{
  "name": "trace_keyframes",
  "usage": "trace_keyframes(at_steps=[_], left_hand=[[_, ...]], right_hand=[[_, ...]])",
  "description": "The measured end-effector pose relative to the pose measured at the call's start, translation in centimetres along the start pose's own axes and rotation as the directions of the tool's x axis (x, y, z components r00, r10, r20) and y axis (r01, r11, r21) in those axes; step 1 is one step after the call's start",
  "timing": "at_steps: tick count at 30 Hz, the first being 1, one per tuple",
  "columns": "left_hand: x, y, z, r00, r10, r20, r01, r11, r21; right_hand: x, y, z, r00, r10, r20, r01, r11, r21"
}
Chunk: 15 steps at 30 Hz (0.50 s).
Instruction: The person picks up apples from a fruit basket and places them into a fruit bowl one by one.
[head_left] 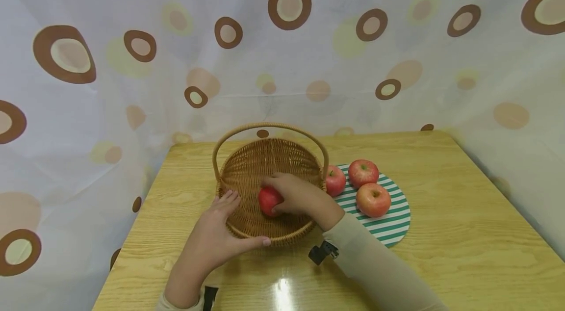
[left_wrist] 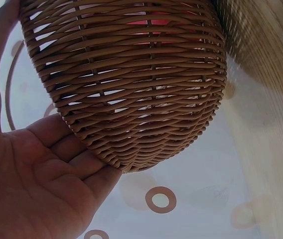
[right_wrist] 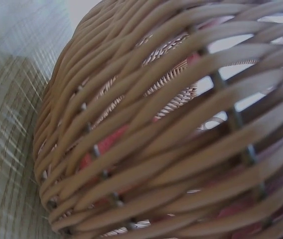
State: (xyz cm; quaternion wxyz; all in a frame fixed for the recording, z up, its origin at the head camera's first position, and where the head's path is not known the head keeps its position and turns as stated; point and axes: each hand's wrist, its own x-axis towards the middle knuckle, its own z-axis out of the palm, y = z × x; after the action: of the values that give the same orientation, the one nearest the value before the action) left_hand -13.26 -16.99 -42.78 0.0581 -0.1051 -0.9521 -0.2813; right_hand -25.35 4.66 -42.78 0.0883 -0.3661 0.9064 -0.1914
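Note:
A red apple (head_left: 269, 200) is inside the wicker basket (head_left: 247, 164), gripped by my right hand (head_left: 293, 196) with the thumb low and the fingers over its top. My left hand (head_left: 216, 232) spreads along the basket's near left edge, fingers at the left rim and thumb along the front rim. From the left wrist view, the fingers of this hand (left_wrist: 47, 174) lie fairly straight against the woven side (left_wrist: 146, 89). Only the basket's weave (right_wrist: 171, 129) fills the right wrist view, with red showing through its gaps; the right hand is hidden there.
Right of the basket, a round green-and-white striped mat (head_left: 393, 227) bears a red apple (head_left: 335, 181), another apple (head_left: 363, 172) behind and a yellowish-red apple (head_left: 373, 200) in front. The basket's tall handle (head_left: 269, 125) arches over it. A patterned curtain (head_left: 247, 65) stands behind the wooden table (head_left: 463, 232).

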Motion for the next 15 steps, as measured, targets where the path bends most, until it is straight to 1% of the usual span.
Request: trace_keyframes(at_steps=[5,8,12,15], left_hand=[[0.04,-0.03,-0.04,1.000,0.000,-0.003,0.000,1.000,0.003],[0.06,-0.06,-0.03,1.000,0.007,-0.004,-0.007,1.000,0.007],[0.06,-0.11,0.01,1.000,0.014,-0.005,-0.014,1.000,0.005],[0.05,-0.15,0.00,1.000,0.015,-0.003,-0.015,1.000,0.004]], right_hand=[[-0.01,-0.02,0.11,1.000,-0.013,-0.028,0.012,0.999,-0.045],[-0.03,0.02,0.25,0.999,-0.008,-0.047,0.005,0.998,-0.064],[-0.08,0.10,0.36,0.996,-0.013,-0.084,0.007,0.998,-0.064],[-0.09,0.12,0.28,0.992,-0.032,-0.123,0.025,0.998,-0.056]])
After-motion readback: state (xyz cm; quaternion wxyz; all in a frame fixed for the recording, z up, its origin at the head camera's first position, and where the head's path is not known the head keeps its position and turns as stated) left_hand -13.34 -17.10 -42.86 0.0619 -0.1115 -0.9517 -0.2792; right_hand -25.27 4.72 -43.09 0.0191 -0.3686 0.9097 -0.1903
